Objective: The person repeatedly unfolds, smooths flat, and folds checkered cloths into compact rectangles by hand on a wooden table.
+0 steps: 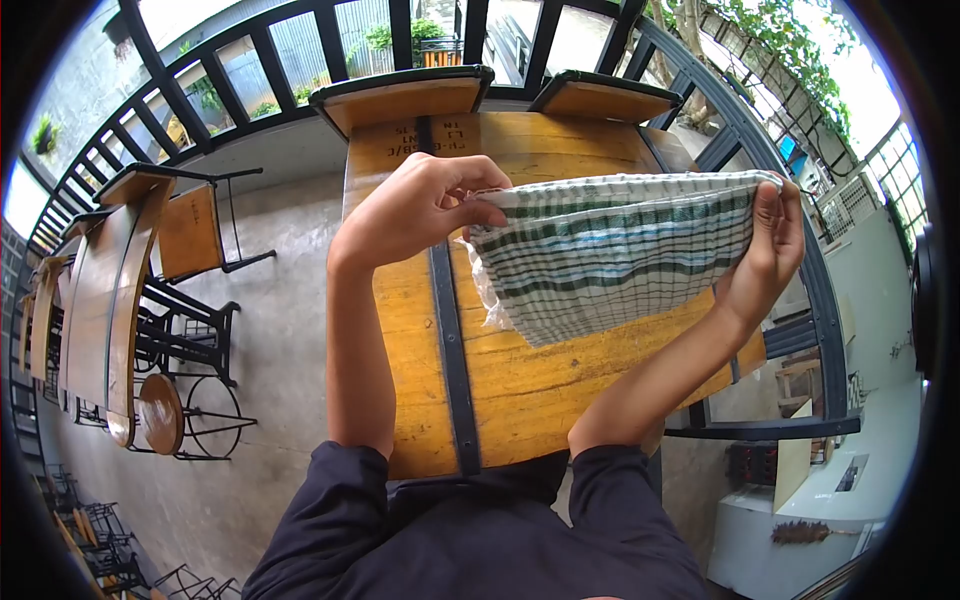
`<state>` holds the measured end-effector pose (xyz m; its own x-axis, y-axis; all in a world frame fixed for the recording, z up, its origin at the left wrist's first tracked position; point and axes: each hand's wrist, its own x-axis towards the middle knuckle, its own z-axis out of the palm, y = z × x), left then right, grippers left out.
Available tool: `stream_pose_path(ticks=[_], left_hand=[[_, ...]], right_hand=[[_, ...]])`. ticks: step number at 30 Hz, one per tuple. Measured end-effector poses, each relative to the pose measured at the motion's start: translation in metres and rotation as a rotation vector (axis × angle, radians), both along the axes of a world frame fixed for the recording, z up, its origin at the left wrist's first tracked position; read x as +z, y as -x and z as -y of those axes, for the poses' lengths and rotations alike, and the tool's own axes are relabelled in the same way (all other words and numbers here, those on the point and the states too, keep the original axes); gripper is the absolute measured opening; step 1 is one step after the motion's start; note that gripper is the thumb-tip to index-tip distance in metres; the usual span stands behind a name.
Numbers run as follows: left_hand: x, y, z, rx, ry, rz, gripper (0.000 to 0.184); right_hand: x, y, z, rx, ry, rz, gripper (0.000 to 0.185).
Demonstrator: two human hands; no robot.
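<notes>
A white cloth with green and pale blue checks hangs stretched between my two hands above the wooden table. My left hand pinches its upper left corner between thumb and fingers. At the upper right corner, my right hand grips the cloth with the thumb in front. The upper edge looks folded, with layers lying together. Along the left side, a crinkled white edge hangs down. Part of the tabletop is hidden behind the cloth.
The wooden table has a dark metal strip across it. Two chairs stand at its far side, before a black railing. Another table and a round stool are to the left. A white counter lies at lower right.
</notes>
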<state>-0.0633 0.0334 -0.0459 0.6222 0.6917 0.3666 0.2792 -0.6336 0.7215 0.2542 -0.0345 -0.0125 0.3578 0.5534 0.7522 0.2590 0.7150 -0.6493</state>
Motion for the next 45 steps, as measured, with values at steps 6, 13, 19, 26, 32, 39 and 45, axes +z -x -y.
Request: stream_pose_path(ticks=[6,13,19,26,32,39,45], left_hand=[[0.005,0.001,0.008,-0.015,0.124,0.110,0.009],[-0.007,-0.002,-0.005,-0.077,-0.050,0.032,0.008],[-0.020,-0.014,-0.012,-0.025,-0.236,-0.013,0.020],[-0.025,-0.034,-0.010,-0.029,-0.157,-0.174,0.050],[-0.040,-0.061,-0.011,-0.234,-0.106,-0.139,0.047],[-0.051,-0.089,-0.003,-0.597,0.108,-0.078,0.052],[-0.052,-0.101,0.007,-1.012,0.326,0.128,0.043]], right_hand=[[0.000,-0.003,0.004,-0.084,-0.005,-0.011,0.016],[0.002,0.008,0.004,-0.127,-0.009,0.043,0.019],[0.006,0.019,0.008,-0.145,-0.054,0.171,0.021],[0.006,0.022,0.012,-0.179,-0.083,0.248,0.024],[0.006,0.019,0.015,-0.172,-0.102,0.239,0.027],[0.009,0.024,0.014,-0.170,-0.158,0.198,0.029],[0.010,0.013,0.018,-0.163,-0.165,0.194,0.034]])
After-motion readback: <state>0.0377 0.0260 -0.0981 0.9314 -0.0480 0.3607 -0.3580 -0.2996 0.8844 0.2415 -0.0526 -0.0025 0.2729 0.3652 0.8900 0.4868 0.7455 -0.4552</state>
